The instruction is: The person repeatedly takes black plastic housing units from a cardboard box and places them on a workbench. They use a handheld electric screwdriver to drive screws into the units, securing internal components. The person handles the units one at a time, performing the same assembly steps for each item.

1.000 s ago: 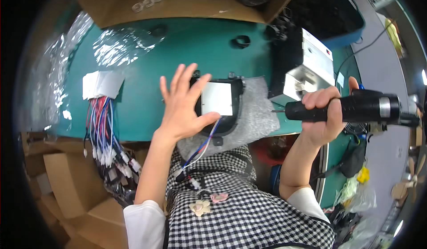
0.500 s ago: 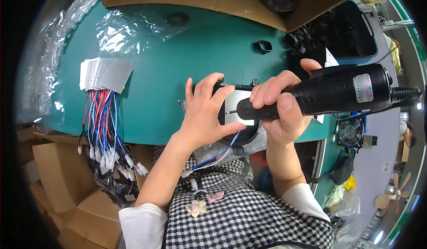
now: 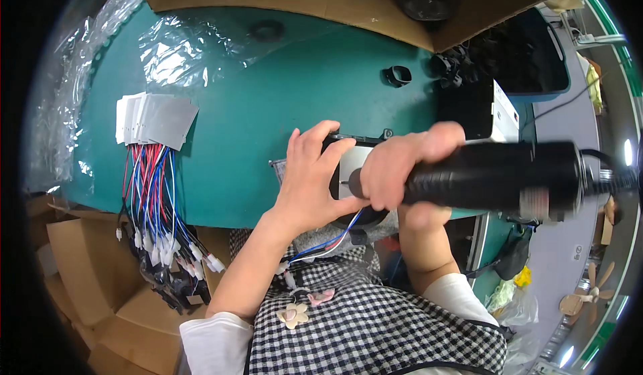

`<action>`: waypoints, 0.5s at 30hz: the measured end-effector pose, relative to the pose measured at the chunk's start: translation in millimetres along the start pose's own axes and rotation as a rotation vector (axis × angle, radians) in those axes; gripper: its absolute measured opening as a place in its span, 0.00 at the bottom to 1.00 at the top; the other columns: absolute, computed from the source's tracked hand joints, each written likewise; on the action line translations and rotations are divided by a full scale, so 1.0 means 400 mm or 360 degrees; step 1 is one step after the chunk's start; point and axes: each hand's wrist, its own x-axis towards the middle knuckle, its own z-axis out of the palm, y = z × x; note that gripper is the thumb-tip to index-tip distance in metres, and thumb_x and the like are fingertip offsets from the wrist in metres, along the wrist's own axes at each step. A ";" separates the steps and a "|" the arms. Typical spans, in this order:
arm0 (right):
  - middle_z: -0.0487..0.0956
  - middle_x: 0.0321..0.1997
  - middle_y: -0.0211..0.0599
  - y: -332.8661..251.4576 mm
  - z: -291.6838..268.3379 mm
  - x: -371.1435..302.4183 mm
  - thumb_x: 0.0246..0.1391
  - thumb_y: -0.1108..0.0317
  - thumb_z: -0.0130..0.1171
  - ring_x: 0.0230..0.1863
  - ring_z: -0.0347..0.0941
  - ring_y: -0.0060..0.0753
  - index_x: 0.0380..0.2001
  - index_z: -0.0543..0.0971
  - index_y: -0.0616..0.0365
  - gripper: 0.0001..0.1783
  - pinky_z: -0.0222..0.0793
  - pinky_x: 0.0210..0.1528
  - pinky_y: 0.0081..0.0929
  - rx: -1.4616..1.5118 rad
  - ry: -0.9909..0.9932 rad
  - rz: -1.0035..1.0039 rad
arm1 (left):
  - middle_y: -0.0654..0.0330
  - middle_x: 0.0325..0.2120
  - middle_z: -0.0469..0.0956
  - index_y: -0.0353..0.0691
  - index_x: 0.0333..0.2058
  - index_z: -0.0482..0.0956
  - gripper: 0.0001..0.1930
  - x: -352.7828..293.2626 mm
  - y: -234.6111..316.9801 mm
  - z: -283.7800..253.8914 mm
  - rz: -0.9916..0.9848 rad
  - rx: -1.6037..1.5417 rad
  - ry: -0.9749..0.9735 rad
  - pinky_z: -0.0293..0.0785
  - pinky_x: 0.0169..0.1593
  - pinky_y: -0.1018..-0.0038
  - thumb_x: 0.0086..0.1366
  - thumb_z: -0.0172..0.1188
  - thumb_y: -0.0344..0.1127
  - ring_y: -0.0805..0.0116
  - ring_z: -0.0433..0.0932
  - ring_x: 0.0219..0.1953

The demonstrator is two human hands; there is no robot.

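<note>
Left hand (image 3: 307, 182) spread along the left of the silver plate (image 3: 349, 162), black frame (image 3: 367, 140) beneath it, right hand (image 3: 394, 169) wrapped round the electric screwdriver (image 3: 499, 179) to its right; tilted bit could skid, scratching the plate.

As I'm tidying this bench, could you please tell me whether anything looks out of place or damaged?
No spill or damage stands out. Only mildly untidy: crumpled clear plastic lies loose on the green table, and the wires from the silvery plates dangle over its near edge.
</note>
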 end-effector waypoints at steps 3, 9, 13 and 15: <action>0.69 0.18 0.33 -0.037 -0.016 -0.008 0.52 0.66 0.56 0.18 0.67 0.30 0.57 0.56 0.57 0.32 0.67 0.24 0.30 -0.0380 0.0732 -0.0036 | 0.52 0.54 0.58 0.38 0.50 0.68 0.41 0.008 0.001 -0.010 -0.0074 -0.0190 -0.0028 0.55 0.60 0.54 0.36 0.74 0.46 0.48 0.59 0.55; 0.74 0.23 0.34 -0.076 -0.159 0.044 0.44 0.73 0.59 0.21 0.71 0.25 0.48 0.69 0.61 0.24 0.68 0.27 0.21 -0.1376 0.1349 0.0275 | 0.50 0.54 0.61 0.35 0.49 0.70 0.41 0.022 0.060 -0.078 -0.0178 0.0080 -0.0248 0.62 0.58 0.62 0.33 0.76 0.43 0.49 0.62 0.56; 0.79 0.34 0.51 0.016 -0.238 0.042 0.30 0.66 0.62 0.40 0.77 0.48 0.43 0.74 0.62 0.30 0.70 0.46 0.35 -0.2347 0.1024 0.1052 | 0.51 0.52 0.66 0.34 0.47 0.72 0.39 -0.021 0.072 -0.265 -0.0025 0.0070 0.0338 0.66 0.54 0.66 0.30 0.74 0.38 0.57 0.68 0.52; 0.79 0.40 0.52 0.022 -0.218 0.048 0.34 0.67 0.61 0.46 0.74 0.52 0.44 0.74 0.58 0.27 0.69 0.47 0.40 -0.2550 0.1005 0.1232 | 0.53 0.56 0.64 0.37 0.54 0.67 0.29 -0.170 -0.048 -0.434 -0.0141 -0.0862 0.0692 0.67 0.55 0.64 0.49 0.59 0.31 0.60 0.68 0.53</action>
